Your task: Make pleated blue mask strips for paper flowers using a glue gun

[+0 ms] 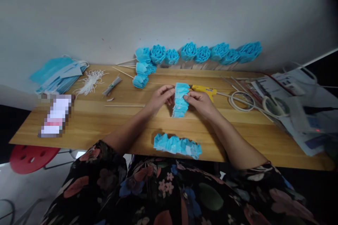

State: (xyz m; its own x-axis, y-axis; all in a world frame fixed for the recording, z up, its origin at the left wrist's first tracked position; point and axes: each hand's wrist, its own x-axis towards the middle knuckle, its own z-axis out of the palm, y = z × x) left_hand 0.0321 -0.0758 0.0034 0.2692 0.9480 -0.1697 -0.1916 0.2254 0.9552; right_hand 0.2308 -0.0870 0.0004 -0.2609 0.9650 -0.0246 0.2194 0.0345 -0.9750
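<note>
A pleated light-blue strip (181, 101), apparently mask fabric, hangs upright between my two hands above the table. My left hand (165, 95) pinches its left edge near the top. My right hand (200, 102) grips its right edge, thumb on the front folds. Just behind the right hand lies a yellow glue gun (207, 90), its nozzle partly behind the strip. A second crinkled blue strip (176, 145) rests near the table's front edge. To the left of my left hand a thin stick (124, 105) lies flat, one end hidden by my forearm.
Blue fabric flowers (188, 51) line the wall, several on sticks. At left are stacked masks (59, 74), white ear loops (91, 81), a wire bundle (112, 85) and a phone (56, 116). A coiled cord (241, 101), tape roll (276, 107) and papers (306, 126) crowd the right.
</note>
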